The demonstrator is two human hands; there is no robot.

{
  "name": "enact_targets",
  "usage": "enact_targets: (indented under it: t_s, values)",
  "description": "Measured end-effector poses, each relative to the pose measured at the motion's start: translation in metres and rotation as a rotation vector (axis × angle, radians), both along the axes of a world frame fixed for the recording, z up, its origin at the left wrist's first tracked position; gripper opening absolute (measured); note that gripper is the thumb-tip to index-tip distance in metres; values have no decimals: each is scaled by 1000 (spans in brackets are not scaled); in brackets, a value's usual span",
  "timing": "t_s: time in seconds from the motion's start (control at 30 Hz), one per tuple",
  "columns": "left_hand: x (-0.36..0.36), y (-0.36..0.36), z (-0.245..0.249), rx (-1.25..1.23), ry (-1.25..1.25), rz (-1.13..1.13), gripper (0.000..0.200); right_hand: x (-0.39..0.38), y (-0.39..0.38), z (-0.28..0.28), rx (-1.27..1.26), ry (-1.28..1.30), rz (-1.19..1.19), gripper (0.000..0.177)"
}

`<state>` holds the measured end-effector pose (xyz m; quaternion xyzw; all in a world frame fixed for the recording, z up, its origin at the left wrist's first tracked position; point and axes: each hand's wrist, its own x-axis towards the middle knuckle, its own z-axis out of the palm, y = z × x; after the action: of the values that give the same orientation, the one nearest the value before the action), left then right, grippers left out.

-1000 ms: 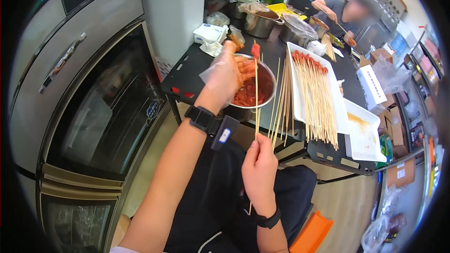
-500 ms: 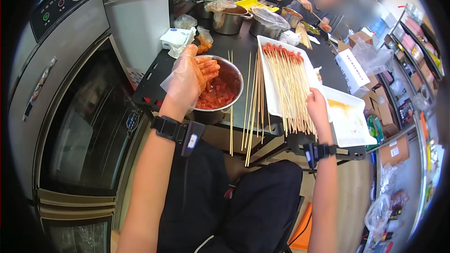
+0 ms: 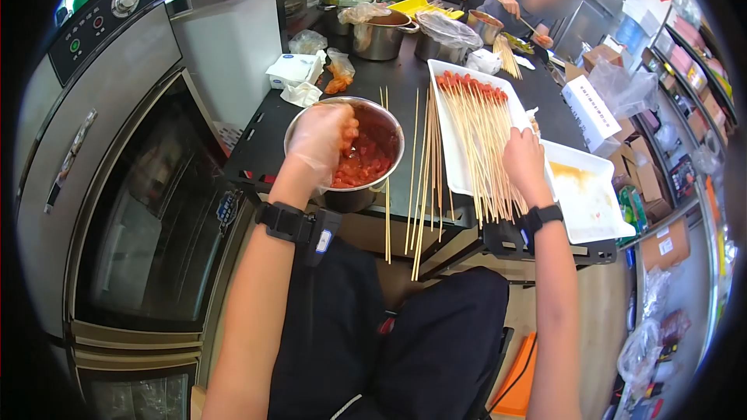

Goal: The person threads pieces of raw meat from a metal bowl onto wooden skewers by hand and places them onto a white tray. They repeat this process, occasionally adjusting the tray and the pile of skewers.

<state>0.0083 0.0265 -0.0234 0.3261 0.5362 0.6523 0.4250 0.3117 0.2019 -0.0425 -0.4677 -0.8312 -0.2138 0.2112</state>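
My left hand, in a clear plastic glove, is over the left side of a steel pot. Its fingers curl down towards the red, wet meat pieces inside; what they hold, if anything, is hidden. My bare right hand is at the right edge of a white tray, fingers bent in beside the wooden skewers. Whatever lies under those fingers cannot be made out. The skewers in the tray carry red meat at their far ends. Several bare skewers lie between pot and tray.
A second white tray with yellowish liquid is at the right. Behind stand a lidless pot, a plastic-covered pot and a tissue box. Across the black table a person works with a stick. Shelves line the right.
My left hand has lowered into the pot's opening and its spread fingers have curled. My right hand has moved slightly farther up along the tray's right edge.
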Motion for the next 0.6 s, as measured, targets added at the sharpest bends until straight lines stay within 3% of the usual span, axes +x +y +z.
enact_targets:
  t_s: [0.03, 0.1, 0.13, 0.17, 0.2, 0.23, 0.27, 0.37, 0.47, 0.5, 0.6]
  values:
    - [-6, 3, -11, 1, -2, 2, 18, -7, -11, 6, 53, 16, 104, 15]
    - [-9, 4, -25, 213, 1282, -54, 22, -27, -48, 19, 8, 91, 313, 16]
    - [-4, 3, -22, 35, 1383, -151, 24, -38, -69, 24, -63, 115, 399, 19]
    - [2, 0, -12, 40, 1380, -145, 24, -53, -90, 25, -83, 107, 463, 17]
    - [9, -4, 3, -116, 1620, -284, 26, -67, -105, 20, -58, 39, 507, 6]
    - [18, -5, 13, -287, 1850, -431, 30, -80, -119, 13, -78, 24, 553, 7]
    - [30, 3, 18, -694, 1399, -303, 36, -91, -128, 2, -82, 0, 570, 10]
    - [34, 1, 22, -743, 1485, -369, 41, -126, -129, -26, 94, -121, 348, 7]
    - [40, -5, 34, -799, 1440, -359, 39, -146, -117, -44, 15, -224, 71, 14]
    - [41, -6, 36, -838, 1430, -378, 39, -150, -112, -47, 19, -218, 76, 14]
    - [31, 4, 16, -705, 1396, -331, 24, -161, -107, -43, -46, -205, -85, 15]
